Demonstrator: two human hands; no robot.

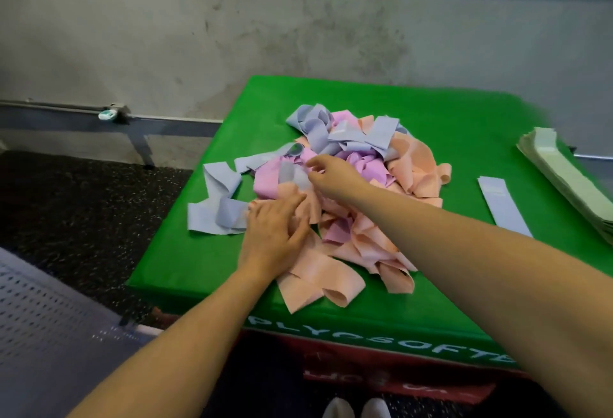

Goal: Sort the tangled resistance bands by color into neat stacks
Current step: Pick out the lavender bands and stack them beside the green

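both forearms reach in from the bottom of the frame to the tangled pile (351, 192) of lilac, pink and peach bands at centre. left hand (275, 232) presses flat, fingers straight, on peach loops; right hand (331, 174) pinches a lilac strip. one flat lilac band (504, 207) lies at right, long axis running toward upper left, beside the pale green stack (570, 182) on the green box (464, 119).

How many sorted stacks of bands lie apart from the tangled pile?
2: a pale green stack at the right edge of the green box, and a flat blue band left of it.
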